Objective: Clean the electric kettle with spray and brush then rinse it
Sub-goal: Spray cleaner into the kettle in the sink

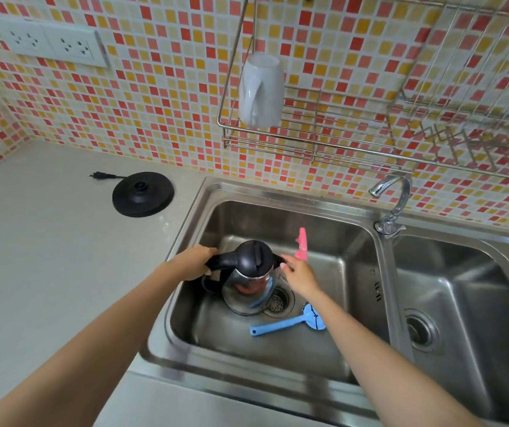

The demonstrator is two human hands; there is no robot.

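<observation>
Kettle [251, 272] stands in the sink [354, 241], lid down. Left hand [194, 263] grips the handle; right hand [301, 275] loose-fingered at the spout. Likely still setup. Next: open the lid, then fetch the brush [277, 326].

Kettle [251, 272]: black lid shut, black handle pointing left, shiny see-through body. It stands upright on the floor of the left sink basin [324, 359], just beside the drain [277, 300].

Brush [280, 326]: light blue, flat on the basin floor near the drain, round head right, handle left.

Slim pink item [302, 246], kind unclear: upright behind the kettle.
</observation>
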